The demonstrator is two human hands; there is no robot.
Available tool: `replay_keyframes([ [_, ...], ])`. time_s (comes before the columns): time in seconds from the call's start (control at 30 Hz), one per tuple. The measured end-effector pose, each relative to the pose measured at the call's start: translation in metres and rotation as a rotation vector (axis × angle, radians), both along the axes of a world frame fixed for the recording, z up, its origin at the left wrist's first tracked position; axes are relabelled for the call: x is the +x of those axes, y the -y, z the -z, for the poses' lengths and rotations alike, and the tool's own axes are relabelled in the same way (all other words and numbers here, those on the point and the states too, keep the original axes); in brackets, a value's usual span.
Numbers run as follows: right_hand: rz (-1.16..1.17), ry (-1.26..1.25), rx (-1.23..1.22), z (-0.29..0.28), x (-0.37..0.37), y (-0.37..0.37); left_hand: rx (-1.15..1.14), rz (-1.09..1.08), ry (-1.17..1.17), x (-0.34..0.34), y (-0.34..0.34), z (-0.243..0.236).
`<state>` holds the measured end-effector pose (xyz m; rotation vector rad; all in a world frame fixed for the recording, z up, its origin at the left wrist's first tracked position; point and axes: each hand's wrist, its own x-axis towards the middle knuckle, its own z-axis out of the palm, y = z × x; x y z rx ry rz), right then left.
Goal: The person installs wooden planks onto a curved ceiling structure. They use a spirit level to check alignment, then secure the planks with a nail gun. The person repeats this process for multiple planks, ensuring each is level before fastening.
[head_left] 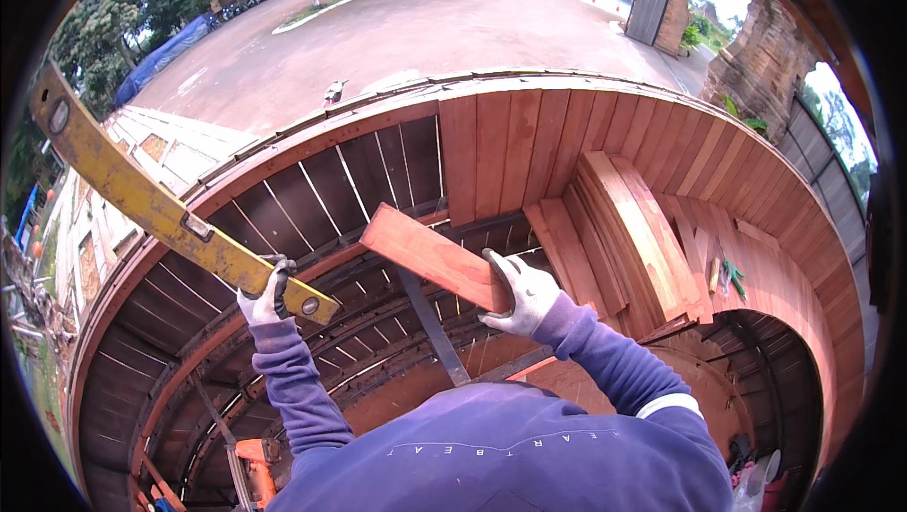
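My gloved left hand (267, 297) is closed around the lower end of a long yellow spirit level (156, 205), which slants up and away to the far left. In my gloved right hand (525, 295) is the near end of a short reddish wooden board (435, 255). The board points up and to the left, above the open frame. Fitted wooden boards (510, 148) form a row right of the middle, ending near the far tip of the held board. Left of that row, dark slats (340, 172) with light gaps show beneath.
A stack of cut boards (633, 238) lies at the right on the boarded surface. Beside it are green-handled pliers (734, 278) and a small yellow-handled tool (714, 274). An orange power tool (255, 467) sits at lower left. A dark metal bar (433, 328) crosses the opening.
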<state>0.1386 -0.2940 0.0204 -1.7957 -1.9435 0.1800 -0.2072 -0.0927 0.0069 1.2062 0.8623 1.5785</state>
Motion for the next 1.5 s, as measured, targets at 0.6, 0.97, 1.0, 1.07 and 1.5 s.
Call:
replay_keyframes([
  [0.6,0.183,0.084,-0.090,-0.035,-0.008,-0.061,0.111,-0.356,-0.065,-0.153,0.001,0.049],
  [0.97,-0.209,0.159,-0.202,-0.057,-0.076,-0.035,0.101,-0.229,-0.110,-0.123,0.009,0.039],
  [1.0,-0.169,0.127,-0.163,-0.044,-0.067,-0.027,0.107,-0.165,-0.079,-0.115,0.012,0.038],
  [1.07,-0.019,-0.001,-0.095,0.000,-0.046,-0.005,0.119,0.040,0.102,-0.080,0.015,0.038],
  [1.5,0.372,-0.069,-0.198,0.135,0.036,0.120,0.077,0.496,-0.058,0.152,-0.041,-0.014],
])
